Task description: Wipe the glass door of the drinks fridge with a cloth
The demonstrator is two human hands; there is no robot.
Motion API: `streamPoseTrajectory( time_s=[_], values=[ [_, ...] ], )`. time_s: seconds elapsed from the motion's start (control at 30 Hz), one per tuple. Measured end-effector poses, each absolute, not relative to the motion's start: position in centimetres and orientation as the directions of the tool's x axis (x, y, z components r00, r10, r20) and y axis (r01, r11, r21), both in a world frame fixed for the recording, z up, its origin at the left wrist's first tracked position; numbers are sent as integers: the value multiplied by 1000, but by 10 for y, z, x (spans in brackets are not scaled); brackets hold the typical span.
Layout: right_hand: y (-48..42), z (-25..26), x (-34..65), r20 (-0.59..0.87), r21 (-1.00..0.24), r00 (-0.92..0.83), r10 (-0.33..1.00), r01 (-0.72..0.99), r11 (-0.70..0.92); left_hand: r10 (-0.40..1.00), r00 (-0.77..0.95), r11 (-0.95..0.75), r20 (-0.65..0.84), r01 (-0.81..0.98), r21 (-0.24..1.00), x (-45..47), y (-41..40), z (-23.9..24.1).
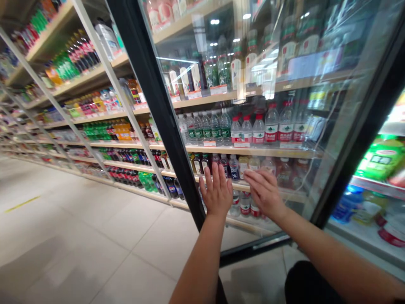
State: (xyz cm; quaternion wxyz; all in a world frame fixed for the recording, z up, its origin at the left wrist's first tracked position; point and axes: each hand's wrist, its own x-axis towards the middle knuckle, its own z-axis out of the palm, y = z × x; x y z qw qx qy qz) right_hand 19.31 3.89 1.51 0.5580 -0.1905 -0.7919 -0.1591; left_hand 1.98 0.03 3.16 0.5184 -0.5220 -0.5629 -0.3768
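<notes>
1. A glass door (253,105), edged by a black frame (161,101), stands tilted across the centre and upper right of the frame.
2. The left hand (218,194) is at the lower centre, palm towards the glass, its fingers straight and slightly apart, pointing up; whether the palm presses on the pane, I cannot tell.
3. The right hand (265,194) is just beside it, right of centre, its fingers close together and pointing left; their undersides are hidden, so I cannot tell whether they grip anything.
4. Through the pane, near the middle of the frame, a row of green-labelled bottles (215,126) stands left of several red-capped bottles (271,124).
5. Bright lamp reflections (215,22) streak the upper part of the glass.
6. On the left side, long shelving (101,55) filled with drinks runs back towards the left edge.
7. At the right edge, beyond the frame, sit green packages (379,158) and, below them, a blue bottle (348,202).
8. Pale floor tiles (126,219) fill the lower left, with a yellow strip (22,204) at the far left; dark clothing (310,283) shows at lower right.
</notes>
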Motion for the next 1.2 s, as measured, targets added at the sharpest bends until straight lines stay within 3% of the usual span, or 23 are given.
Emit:
streamPoseTrajectory(
  time_s=[0.1,0.27,0.47,0.67,0.87,0.93,1.07,1.13,1.2],
  values=[
    [40,10,191,954,11,-267,141,498,867,198,84,174,977,977,-120,21,-1,32],
    [29,-23,184,859,143,-503,96,415,899,208,89,197,974,972,-131,21,-2,32],
    [38,9,183,951,18,-283,125,456,890,194,94,197,976,971,-133,21,-2,31],
    [30,-27,179,868,127,-489,88,391,912,202,89,200,975,971,-130,19,-1,29],
    [41,30,182,982,-25,-148,115,506,862,193,83,203,978,971,-122,20,-1,27],
    [40,26,180,980,-13,-166,111,500,866,193,82,199,978,972,-121,19,-1,28],
    [31,4,175,923,76,-374,89,404,911,193,86,191,978,974,-123,19,-2,29],
    [32,15,175,937,53,-333,100,420,906,191,85,199,978,972,-124,19,-3,29],
    [36,38,178,976,-8,-184,112,489,872,191,85,209,978,970,-125,20,-3,29]
  ],
)
